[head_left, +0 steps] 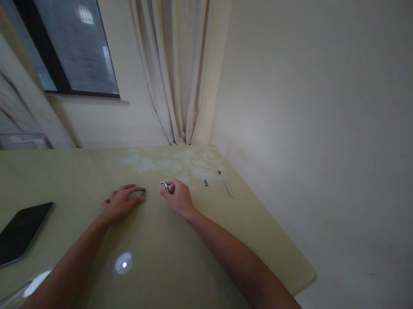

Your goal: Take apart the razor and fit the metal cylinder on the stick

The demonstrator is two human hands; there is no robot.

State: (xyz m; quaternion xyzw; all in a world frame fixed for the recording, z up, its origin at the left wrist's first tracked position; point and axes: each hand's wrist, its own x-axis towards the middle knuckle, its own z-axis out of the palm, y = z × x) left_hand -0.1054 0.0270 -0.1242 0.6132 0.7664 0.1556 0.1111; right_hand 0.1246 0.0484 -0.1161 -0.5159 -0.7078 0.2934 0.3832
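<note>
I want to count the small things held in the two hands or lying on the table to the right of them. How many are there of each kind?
Small dark pieces: 2
Bent metallic piece: 1
Slim white stick with dark tip: 1
Total: 4

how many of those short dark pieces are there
2. One short dark piece is between thumb and finger of the left hand; the other short dark piece lies on the table, between the right hand and the thin white stick. The hands may hide more.
</note>
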